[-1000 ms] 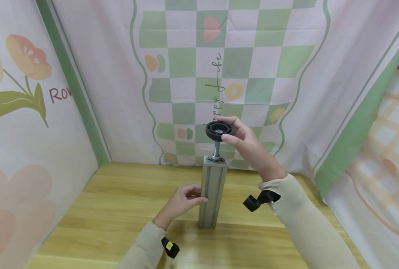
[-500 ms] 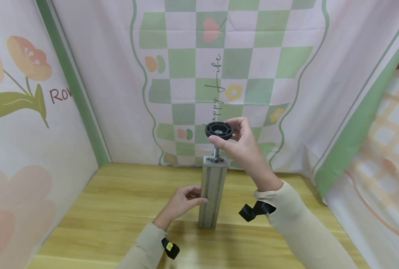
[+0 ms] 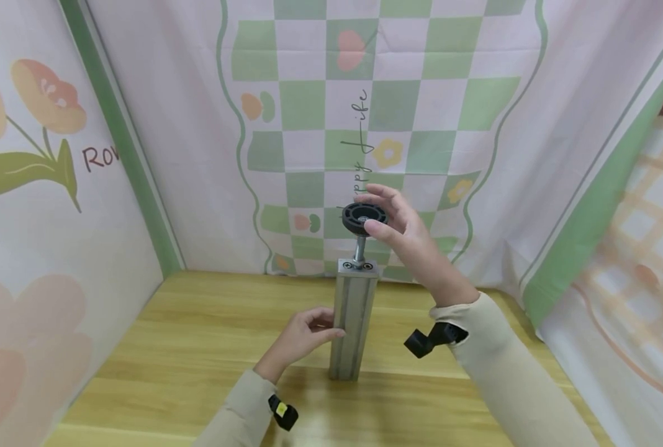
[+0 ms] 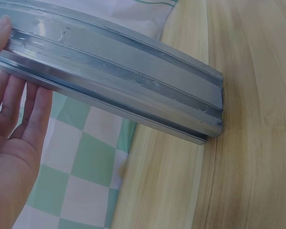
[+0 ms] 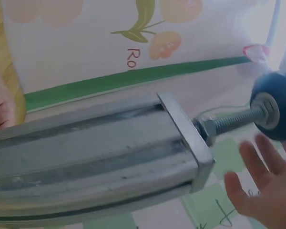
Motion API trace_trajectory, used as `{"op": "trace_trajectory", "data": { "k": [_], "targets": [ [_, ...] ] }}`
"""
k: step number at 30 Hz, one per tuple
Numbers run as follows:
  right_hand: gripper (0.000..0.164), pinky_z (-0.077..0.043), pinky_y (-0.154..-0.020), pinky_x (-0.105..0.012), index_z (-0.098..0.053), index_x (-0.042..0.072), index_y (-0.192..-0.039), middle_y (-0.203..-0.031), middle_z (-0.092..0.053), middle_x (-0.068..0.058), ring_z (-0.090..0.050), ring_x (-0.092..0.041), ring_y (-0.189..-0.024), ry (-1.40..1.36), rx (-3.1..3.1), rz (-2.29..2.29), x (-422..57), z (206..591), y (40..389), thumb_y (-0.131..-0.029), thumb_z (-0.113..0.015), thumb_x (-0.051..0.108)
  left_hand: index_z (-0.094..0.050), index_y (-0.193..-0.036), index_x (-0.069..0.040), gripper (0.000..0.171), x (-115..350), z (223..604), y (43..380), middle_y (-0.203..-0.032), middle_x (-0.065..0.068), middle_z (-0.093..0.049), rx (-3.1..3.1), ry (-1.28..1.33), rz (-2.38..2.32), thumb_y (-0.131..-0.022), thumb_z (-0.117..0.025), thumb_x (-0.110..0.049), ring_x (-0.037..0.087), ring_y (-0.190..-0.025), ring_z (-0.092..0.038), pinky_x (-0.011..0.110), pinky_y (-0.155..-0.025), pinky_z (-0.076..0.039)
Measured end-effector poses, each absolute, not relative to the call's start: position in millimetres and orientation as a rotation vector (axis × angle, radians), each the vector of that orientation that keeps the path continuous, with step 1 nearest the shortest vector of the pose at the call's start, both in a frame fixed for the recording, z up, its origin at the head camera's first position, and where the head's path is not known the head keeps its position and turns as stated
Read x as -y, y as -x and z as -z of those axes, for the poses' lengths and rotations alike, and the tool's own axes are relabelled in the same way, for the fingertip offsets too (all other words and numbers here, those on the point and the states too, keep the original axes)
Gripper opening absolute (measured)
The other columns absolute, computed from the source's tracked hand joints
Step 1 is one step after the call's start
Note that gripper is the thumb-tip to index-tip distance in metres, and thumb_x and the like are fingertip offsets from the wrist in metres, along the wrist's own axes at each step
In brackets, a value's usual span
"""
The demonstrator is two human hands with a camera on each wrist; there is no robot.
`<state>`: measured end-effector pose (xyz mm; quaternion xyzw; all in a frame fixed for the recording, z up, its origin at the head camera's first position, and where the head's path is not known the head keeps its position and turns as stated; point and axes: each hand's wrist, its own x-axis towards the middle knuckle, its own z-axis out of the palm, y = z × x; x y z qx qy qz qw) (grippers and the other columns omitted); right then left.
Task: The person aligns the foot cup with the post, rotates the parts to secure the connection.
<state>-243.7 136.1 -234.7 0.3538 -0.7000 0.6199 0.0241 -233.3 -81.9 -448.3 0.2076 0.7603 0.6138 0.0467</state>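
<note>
An aluminium profile (image 3: pixel 352 329) stands upright on the wooden table. From its top plate rises a threaded rod (image 5: pixel 236 120) with a nut, carrying a round black levelling foot (image 3: pixel 351 222). My left hand (image 3: pixel 298 338) holds the profile low on its left side, thumb on the near face; in the left wrist view its fingers (image 4: pixel 39 114) lie along the opposite side. My right hand (image 3: pixel 412 236) is at the levelling foot, fingers loosely spread behind the rim and thumb overlapping its near right edge. In the right wrist view those fingers (image 5: pixel 257 167) are extended beside the foot.
The wooden table (image 3: pixel 197 347) reaches back to a checkered fabric curtain (image 3: pixel 303 105) close behind the profile. Printed fabric walls (image 3: pixel 24 248) close in the left and right sides. Black camera mounts (image 3: pixel 284 413) sit on both wrists.
My right thumb swept left across the foot's near rim, then came back right, with the fingers now lifted and spread. The left hand and the profile have stayed put.
</note>
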Motion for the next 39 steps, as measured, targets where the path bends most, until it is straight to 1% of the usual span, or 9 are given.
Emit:
{"op": "trace_trajectory", "data": {
  "k": [3,7,12,17,21,26,30,32,39],
  "targets": [
    [0.061,-0.039,-0.108,-0.030,-0.028,0.011,-0.156,-0.153,-0.039,-0.012,-0.044,-0.028,-0.135,-1.301,2.194,-1.916,-140.3,234.3,252.4,-0.102,-0.048,0.030,-0.070,-0.119,-0.013,0.035,81.9,448.4,233.6,-0.111,0.001,-0.069,-2.324,-0.640,-1.870,-0.091,-0.078,-0.030,0.017,-0.103,-0.065,0.031,-0.089,-0.055],
    [0.066,-0.032,-0.113,-0.034,-0.026,0.005,-0.157,-0.155,-0.037,-0.018,-0.036,-0.029,-0.141,-1.468,2.162,-2.024,-141.6,234.2,260.7,-0.102,-0.049,0.033,-0.070,-0.119,-0.014,0.035,82.3,448.2,233.9,-0.111,0.000,-0.069,-2.339,-0.659,-1.856,-0.091,-0.077,-0.032,0.017,-0.103,-0.065,0.031,-0.089,-0.055],
    [0.063,-0.032,-0.112,-0.035,-0.031,0.006,-0.155,-0.153,-0.038,-0.024,-0.038,-0.030,-0.140,-1.489,2.117,-2.115,-141.8,235.9,262.7,-0.097,-0.048,0.022,-0.069,-0.120,-0.014,0.036,82.2,448.7,234.5,-0.112,0.000,-0.069,-2.345,-0.670,-1.850,-0.091,-0.077,-0.034,0.016,-0.103,-0.065,0.031,-0.090,-0.055],
    [0.054,-0.036,-0.110,-0.033,-0.043,0.010,-0.147,-0.147,-0.045,-0.025,-0.047,-0.030,-0.133,-1.462,2.032,-2.195,-138.9,241.5,264.7,-0.095,-0.055,0.023,-0.069,-0.121,-0.012,0.037,82.5,449.4,235.3,-0.112,0.001,-0.069,-2.349,-0.650,-1.844,-0.091,-0.077,-0.033,0.017,-0.104,-0.065,0.032,-0.090,-0.055],
    [0.050,-0.040,-0.105,-0.033,-0.049,0.014,-0.140,-0.142,-0.053,-0.017,-0.053,-0.028,-0.127,-1.404,1.985,-2.238,-134.1,245.8,264.8,-0.093,-0.061,0.026,-0.069,-0.122,-0.013,0.039,82.7,450.0,235.3,-0.112,0.000,-0.068,-2.338,-0.623,-1.852,-0.090,-0.078,-0.034,0.017,-0.104,-0.064,0.032,-0.090,-0.055],
    [0.050,-0.041,-0.101,-0.033,-0.048,0.012,-0.139,-0.139,-0.055,-0.017,-0.055,-0.026,-0.124,-1.333,1.987,-2.209,-127.8,247.2,260.2,-0.092,-0.059,0.025,-0.070,-0.121,-0.017,0.037,83.3,449.7,234.9,-0.112,-0.003,-0.068,-2.321,-0.617,-1.864,-0.090,-0.078,-0.036,0.017,-0.104,-0.064,0.031,-0.090,-0.054],
    [0.050,-0.038,-0.106,-0.033,-0.043,0.008,-0.142,-0.143,-0.050,-0.023,-0.050,-0.029,-0.129,-1.315,2.022,-2.120,-127.8,248.4,257.9,-0.094,-0.050,0.021,-0.070,-0.120,-0.017,0.037,84.2,450.5,235.8,-0.112,-0.003,-0.068,-2.327,-0.618,-1.859,-0.090,-0.078,-0.037,0.017,-0.104,-0.064,0.031,-0.090,-0.055],
    [0.051,-0.036,-0.109,-0.034,-0.041,0.008,-0.144,-0.143,-0.049,-0.022,-0.048,-0.029,-0.131,-1.276,2.053,-2.094,-128.2,248.1,256.3,-0.095,-0.048,0.020,-0.069,-0.121,-0.015,0.039,84.8,450.2,235.9,-0.112,-0.002,-0.068,-2.332,-0.618,-1.854,-0.090,-0.078,-0.036,0.017,-0.104,-0.064,0.032,-0.090,-0.055],
    [0.051,-0.039,-0.105,-0.033,-0.037,0.011,-0.145,-0.144,-0.047,-0.015,-0.050,-0.024,-0.127,-1.008,2.188,-2.060,-128.8,246.2,248.4,-0.097,-0.054,0.021,-0.069,-0.122,-0.014,0.039,85.7,450.2,235.6,-0.112,-0.001,-0.068,-2.341,-0.625,-1.845,-0.090,-0.077,-0.035,0.017,-0.104,-0.064,0.033,-0.091,-0.055]
  ]
}}
